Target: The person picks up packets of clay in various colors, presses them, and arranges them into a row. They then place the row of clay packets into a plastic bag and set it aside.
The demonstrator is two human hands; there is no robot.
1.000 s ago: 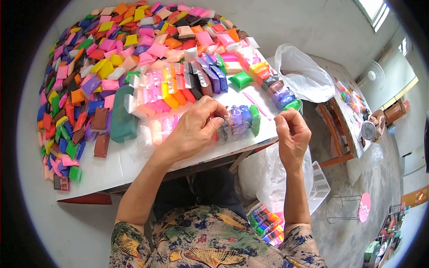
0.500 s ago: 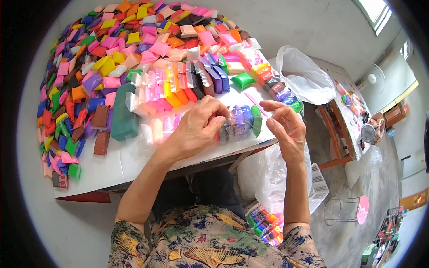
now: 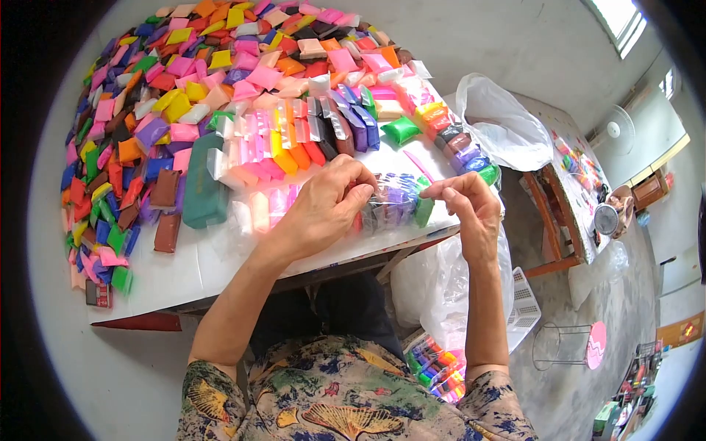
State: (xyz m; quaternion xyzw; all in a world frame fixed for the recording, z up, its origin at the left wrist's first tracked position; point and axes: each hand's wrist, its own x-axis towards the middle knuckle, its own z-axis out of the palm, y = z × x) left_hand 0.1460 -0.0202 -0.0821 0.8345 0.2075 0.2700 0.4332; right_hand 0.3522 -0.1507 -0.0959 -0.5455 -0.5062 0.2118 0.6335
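Observation:
A row of small coloured packets in a clear plastic bag lies at the table's front edge. Black, purple, blue and green packets show at its right part, peach and pink ones to the left. My left hand bends over the row, thumb and forefinger pinched at the bag's upper edge. At the right end, by the green packet, my right hand pinches the film between thumb and fingertips. My left hand covers the middle of the row.
Upright packets stand in rows behind my hands, beside a dark green block. A large heap of packets covers the table's back and left. A filled clear bag and a white plastic bag lie to the right.
My right hand has moved left and slightly down to the bag's right end, and its fingers have closed on the film. My left hand has hardly moved.

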